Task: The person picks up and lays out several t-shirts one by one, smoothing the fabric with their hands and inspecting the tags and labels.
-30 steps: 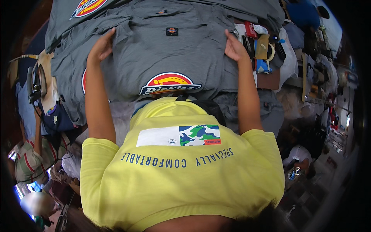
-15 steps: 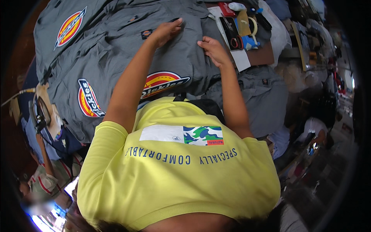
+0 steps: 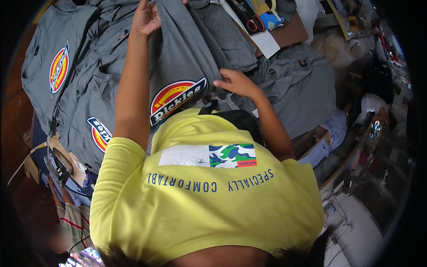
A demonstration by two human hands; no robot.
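A grey garment [image 3: 182, 60] with a large red, yellow and blue emblem spreads in front of me, its near part at my waist. At the top edge of the picture my left hand [image 3: 146, 21] grips a raised part of this garment; cloth and the picture's edge hide some of its fingers. My right hand [image 3: 240, 83] is lower and to the right, thumb and fingers closed at the garment's right edge. Between the two hands the cloth runs in long, fairly straight folds.
More grey garments [image 3: 289, 84] lie to the right, others with emblems [image 3: 58, 69] to the left. Beyond them are a brown board [image 3: 291, 33], red-handled scissors [image 3: 255, 24] and a tape roll [image 3: 270, 4]. At left, another person's arm [image 3: 54, 191] reaches toward an iron [image 3: 61, 162].
My left hand has moved farther away and left, lifting part of the grey garment. My right hand has come nearer to me, onto the garment's edge. The view has shifted somewhat.
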